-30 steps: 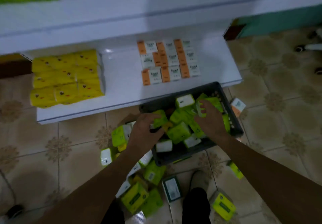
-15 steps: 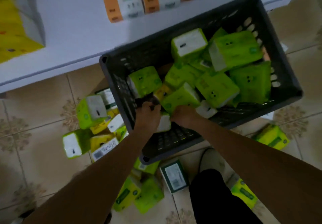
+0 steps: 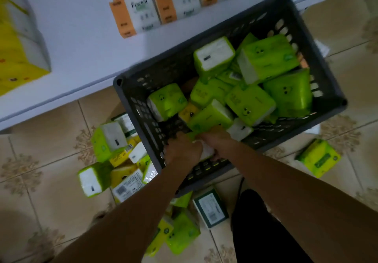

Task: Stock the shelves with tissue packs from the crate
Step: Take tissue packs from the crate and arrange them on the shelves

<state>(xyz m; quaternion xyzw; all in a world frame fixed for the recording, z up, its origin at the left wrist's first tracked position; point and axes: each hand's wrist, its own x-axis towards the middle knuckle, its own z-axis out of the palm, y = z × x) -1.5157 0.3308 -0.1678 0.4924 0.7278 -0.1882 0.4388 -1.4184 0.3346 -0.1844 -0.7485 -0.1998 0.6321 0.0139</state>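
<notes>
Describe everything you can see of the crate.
The crate is dark grey plastic, rectangular with rounded corners, walls and base slotted. It sits askew on the tiled floor, its far side by the white shelf. Green packs and one yellow pack lie jumbled inside. The left hand and right hand reach into its near end, gripping a white-ended pack.

Dim, cool indoor light leaves the white flat shelf board (image 3: 71, 48) bluish-grey and the bare forearms (image 3: 126, 217) at six o'clock dark. Motion blur smears the yellow plastic-wrapped tissue packs (image 3: 18, 44) at ten o'clock; wide-angle distortion bends the edges.
</notes>
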